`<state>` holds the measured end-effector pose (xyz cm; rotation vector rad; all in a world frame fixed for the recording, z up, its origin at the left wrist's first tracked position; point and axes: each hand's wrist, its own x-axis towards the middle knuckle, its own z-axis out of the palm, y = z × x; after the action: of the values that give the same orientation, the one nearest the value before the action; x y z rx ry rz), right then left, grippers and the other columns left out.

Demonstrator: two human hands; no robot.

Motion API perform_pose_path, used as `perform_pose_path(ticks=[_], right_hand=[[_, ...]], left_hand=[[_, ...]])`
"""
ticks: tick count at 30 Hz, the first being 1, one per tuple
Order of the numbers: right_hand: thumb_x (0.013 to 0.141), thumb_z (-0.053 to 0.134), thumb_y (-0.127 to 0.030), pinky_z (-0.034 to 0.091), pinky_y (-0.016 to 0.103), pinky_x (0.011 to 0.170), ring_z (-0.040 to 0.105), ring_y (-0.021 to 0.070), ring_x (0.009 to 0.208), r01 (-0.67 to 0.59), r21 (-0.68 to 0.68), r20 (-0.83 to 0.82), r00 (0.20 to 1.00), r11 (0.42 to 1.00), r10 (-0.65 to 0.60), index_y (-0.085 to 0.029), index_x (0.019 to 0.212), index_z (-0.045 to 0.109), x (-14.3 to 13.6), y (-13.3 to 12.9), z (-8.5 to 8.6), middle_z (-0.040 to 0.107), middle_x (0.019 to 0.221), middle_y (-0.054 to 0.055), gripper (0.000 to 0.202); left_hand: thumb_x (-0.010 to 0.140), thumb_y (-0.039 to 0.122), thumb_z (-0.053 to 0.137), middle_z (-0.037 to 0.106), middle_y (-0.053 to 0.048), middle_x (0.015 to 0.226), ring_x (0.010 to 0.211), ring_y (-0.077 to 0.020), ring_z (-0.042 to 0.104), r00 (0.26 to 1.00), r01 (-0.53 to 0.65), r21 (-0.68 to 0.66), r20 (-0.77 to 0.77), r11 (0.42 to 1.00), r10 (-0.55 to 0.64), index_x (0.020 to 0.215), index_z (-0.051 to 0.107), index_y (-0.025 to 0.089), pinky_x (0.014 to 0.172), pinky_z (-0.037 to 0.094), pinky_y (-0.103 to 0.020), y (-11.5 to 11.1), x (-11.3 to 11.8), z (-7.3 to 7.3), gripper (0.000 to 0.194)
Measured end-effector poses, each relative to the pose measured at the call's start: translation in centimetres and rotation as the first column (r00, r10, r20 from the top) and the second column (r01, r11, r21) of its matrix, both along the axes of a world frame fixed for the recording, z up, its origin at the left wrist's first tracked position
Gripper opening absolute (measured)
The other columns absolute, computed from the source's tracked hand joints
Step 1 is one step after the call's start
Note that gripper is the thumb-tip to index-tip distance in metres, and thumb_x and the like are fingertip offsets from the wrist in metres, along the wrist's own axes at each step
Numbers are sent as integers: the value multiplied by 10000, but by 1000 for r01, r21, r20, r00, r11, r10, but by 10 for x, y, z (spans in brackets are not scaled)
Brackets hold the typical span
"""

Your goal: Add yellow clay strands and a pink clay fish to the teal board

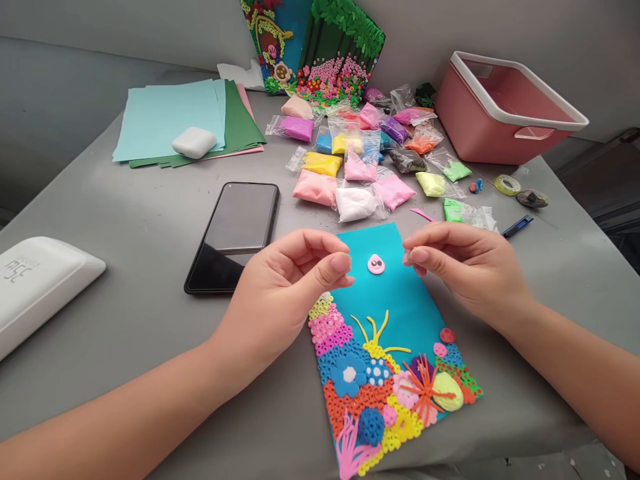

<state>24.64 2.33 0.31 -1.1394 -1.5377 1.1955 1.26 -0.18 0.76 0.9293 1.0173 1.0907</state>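
Observation:
A blue card point(380, 300) lies on the table between my hands, its lower part covered with colourful clay coral, flowers and tiny rings. On its upper part sits a pink drop-shaped clay face point(376, 264) with black eyes. My left hand point(295, 280) hovers over the card's left edge, thumb and fingertips closed together; whatever they may hold is hidden. Above the right edge, my right hand point(460, 267) pinches with thumb and forefinger. A tiny pale bit shows at those fingertips, too small to name. Neither hand touches the pink face.
Several bags of coloured clay point(355, 203) lie beyond the card. A phone point(235, 233) is left of it, near paper sheets point(170, 110) bearing a white case point(194, 143). A pink bin point(480, 127), tape roll point(507, 185) and blue cutter point(518, 227) are right. Decorated panels point(345, 40) stand behind.

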Motion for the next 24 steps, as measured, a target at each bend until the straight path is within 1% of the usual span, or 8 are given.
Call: perform_pose_path(ticks=[2, 4, 7, 9, 12, 16, 20, 24], right_hand=[[884, 745, -376, 510, 239, 555, 627, 118, 659, 4, 30, 86, 996, 1000, -7, -250, 863, 791, 1, 1, -1, 722, 759, 12, 136], [893, 727, -406, 502, 249, 549, 614, 123, 642, -6, 60, 145, 989, 998, -2, -233, 801, 767, 1, 3, -2, 706, 727, 13, 201], [847, 780, -362, 497, 249, 551, 619, 126, 657, -26, 110, 193, 981, 994, 4, -233, 817, 746, 0, 5, -3, 724, 786, 9, 136], [890, 734, -325, 502, 253, 573, 635, 129, 684, -53, 159, 257, 966, 986, 11, -241, 886, 751, 0, 6, -3, 742, 844, 13, 86], [965, 628, -272, 505, 262, 627, 640, 128, 692, -147, 275, 385, 922, 950, 31, -221, 856, 727, 0, 8, -3, 732, 813, 15, 156], [940, 665, -222, 492, 260, 654, 620, 126, 697, -251, 406, 455, 890, 879, 45, -204, 819, 670, 1, 9, -3, 682, 764, 7, 122], [931, 672, -202, 493, 273, 659, 626, 138, 723, -280, 434, 473, 880, 856, 48, -221, 866, 673, 0, 9, -2, 688, 805, 11, 68], [956, 625, -218, 503, 297, 664, 629, 161, 753, -283, 409, 467, 881, 867, 68, -240, 908, 668, -1, 8, -2, 692, 837, 24, 69]], left_hand=[[836, 315, 808, 721, 53, 783, 740, -62, 691, 1000, 14, 19, -27, 1000, -14, 870, 766, 238, 741, 620, -141, -1, 0, -1, 95], [855, 316, 790, 750, 53, 788, 760, -64, 712, 999, 20, 31, -47, 999, -19, 921, 782, 257, 758, 617, -133, -2, 0, -1, 89], [844, 309, 801, 766, 58, 792, 766, -68, 723, 998, 23, 36, -66, 999, -21, 958, 790, 275, 753, 618, -130, -2, 0, -1, 119], [840, 320, 805, 766, 62, 784, 752, -67, 724, 997, 25, 43, -71, 999, -22, 931, 793, 280, 748, 617, -128, -2, 0, -1, 100], [867, 384, 767, 755, 53, 758, 708, -64, 713, 996, 30, 67, -82, 997, -25, 854, 794, 265, 728, 614, -129, -2, -2, -1, 123], [884, 442, 732, 729, 34, 738, 684, -74, 693, 995, 27, 79, -101, 997, -19, 846, 793, 245, 709, 615, -146, -3, -3, -2, 210], [887, 459, 723, 710, 17, 731, 678, -85, 682, 994, 15, 72, -111, 997, -7, 859, 788, 224, 716, 612, -164, -3, -2, -2, 246], [886, 463, 722, 704, 6, 731, 682, -99, 678, 992, 16, 58, -126, 998, -8, 859, 784, 215, 720, 608, -181, -3, -1, 0, 257]])
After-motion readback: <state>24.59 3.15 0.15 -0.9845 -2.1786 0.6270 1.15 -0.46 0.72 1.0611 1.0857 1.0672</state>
